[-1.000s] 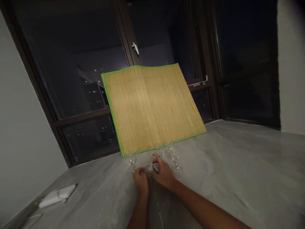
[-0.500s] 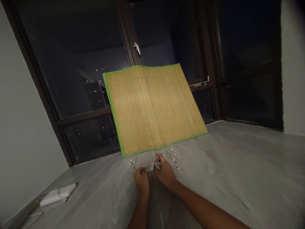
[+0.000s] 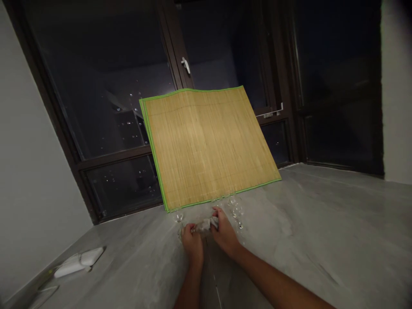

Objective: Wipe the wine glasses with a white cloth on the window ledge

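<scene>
Translucent greyish oblong item point(image 3: 202, 225), long axis crosswise, clamped in left hand point(image 3: 192, 245) and right hand point(image 3: 225, 234); clear stemmed glasses point(image 3: 178, 216), contents indiscernible.

The person's hands point(image 3: 225, 235) are bare, as are both slim forearms point(image 3: 272, 275).

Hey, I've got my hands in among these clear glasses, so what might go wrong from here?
The right hand is close to the clear glasses beside it; a sideways swing might tip one. The left hand is similarly near another glass. The green-edged mat stands tilted just behind them, so if bumped, it could perhaps slide into the glasses.
</scene>
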Demonstrator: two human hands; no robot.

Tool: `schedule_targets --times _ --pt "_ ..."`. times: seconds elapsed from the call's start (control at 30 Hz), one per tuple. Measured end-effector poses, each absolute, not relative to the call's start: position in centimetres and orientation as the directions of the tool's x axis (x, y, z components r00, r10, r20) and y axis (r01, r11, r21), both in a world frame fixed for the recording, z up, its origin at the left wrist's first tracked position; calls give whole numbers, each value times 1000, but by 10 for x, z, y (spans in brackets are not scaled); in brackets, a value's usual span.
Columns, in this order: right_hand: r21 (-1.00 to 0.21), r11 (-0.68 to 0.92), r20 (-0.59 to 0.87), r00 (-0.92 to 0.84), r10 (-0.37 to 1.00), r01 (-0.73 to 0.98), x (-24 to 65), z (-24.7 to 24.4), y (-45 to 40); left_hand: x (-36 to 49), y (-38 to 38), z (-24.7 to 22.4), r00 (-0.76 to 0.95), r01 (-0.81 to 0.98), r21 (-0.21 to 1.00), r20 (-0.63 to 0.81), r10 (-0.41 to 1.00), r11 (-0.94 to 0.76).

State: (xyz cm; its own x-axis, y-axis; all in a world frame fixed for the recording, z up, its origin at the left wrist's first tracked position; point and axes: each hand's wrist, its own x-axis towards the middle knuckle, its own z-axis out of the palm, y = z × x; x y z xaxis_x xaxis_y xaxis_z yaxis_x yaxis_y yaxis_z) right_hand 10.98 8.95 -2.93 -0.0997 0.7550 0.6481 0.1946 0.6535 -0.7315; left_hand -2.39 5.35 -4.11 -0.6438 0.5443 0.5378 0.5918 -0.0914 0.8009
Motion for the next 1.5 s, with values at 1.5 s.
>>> schedule_targets --times 1.5 --pt "-742 670 666 85 741 -27 125 -10 89 3 44 -22 -486 632 762 534 692 -144"
